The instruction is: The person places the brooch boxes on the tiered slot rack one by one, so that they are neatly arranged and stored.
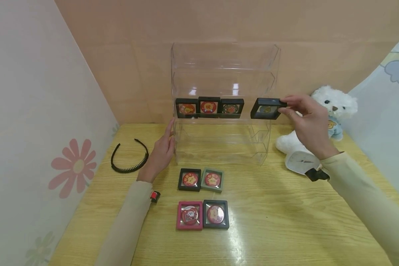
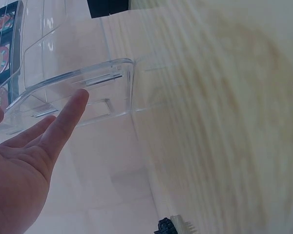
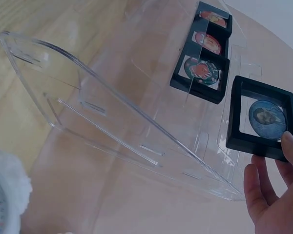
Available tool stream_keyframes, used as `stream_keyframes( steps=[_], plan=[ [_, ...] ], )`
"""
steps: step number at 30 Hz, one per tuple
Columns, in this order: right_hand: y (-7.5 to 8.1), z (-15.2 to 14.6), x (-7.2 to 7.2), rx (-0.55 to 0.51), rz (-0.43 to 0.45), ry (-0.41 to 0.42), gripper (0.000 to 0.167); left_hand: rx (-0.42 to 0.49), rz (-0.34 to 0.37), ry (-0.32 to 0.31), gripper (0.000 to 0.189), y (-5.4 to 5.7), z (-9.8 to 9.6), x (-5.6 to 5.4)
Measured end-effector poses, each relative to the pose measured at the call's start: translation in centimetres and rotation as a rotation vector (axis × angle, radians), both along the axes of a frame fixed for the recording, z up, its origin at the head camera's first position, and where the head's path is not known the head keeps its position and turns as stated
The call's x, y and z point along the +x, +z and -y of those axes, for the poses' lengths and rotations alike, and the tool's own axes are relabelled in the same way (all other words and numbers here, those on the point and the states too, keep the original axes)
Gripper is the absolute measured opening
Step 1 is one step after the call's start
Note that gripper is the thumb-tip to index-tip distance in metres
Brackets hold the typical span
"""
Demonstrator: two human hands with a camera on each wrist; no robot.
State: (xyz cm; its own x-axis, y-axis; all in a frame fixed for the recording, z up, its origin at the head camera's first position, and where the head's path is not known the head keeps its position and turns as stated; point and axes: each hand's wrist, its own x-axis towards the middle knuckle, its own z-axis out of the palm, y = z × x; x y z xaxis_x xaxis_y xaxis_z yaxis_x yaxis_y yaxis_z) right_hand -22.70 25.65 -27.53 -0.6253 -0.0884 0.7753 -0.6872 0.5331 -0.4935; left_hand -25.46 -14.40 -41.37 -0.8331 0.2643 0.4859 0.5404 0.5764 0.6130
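Nothing legible — yellow characters on red badges (image 1: 190, 179) — too small.

A blue-badged black frame (image 1: 266, 108) is held beside 3 racked frames (image 1: 209, 107).

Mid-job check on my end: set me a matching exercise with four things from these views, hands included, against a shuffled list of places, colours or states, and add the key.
Things
1. Left hand
2. Right hand
3. Pink-framed badge
4. Headband

Places, colours or states
A. Lying on the table beside a grey-framed badge
B. Pinching a black-framed badge
C. Black, curved in an open arc
D. Fingers extended at the side of the clear stand

Pairs: 1-D, 2-B, 3-A, 4-C
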Motion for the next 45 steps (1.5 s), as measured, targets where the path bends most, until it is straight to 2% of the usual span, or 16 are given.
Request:
stream_keyframes(
  steps=[9,17,26,34,39,45],
  plan=[
    [0.6,-0.2,-2.4,-0.008,0.085,-0.066,0.025,0.001,0.02,0.002,0.064,0.0,0.0,0.1],
    [0.9,-0.1,-4.1,-0.031,0.116,-0.098,0.025,0.014,0.048,-0.005,0.063,0.0,0.0,0.1],
    [0.0,-1.0,-6.8,-0.055,0.139,-0.088,0.026,0.014,0.05,-0.021,0.064,-0.5,-0.2,-0.1],
    [-1.0,-1.2,-7.8,-0.033,0.154,-0.09,0.023,0.011,0.05,-0.019,0.065,-0.4,-0.3,-0.2],
    [-2.1,-1.3,-7.9,0.007,0.166,-0.149,0.023,0.007,0.058,-0.02,0.064,-0.4,-0.4,-0.3],
    [-2.9,-1.2,-7.8,0.001,0.195,-0.151,0.024,0.009,0.061,-0.031,0.063,-0.5,-0.5,-0.2]
  ],
)
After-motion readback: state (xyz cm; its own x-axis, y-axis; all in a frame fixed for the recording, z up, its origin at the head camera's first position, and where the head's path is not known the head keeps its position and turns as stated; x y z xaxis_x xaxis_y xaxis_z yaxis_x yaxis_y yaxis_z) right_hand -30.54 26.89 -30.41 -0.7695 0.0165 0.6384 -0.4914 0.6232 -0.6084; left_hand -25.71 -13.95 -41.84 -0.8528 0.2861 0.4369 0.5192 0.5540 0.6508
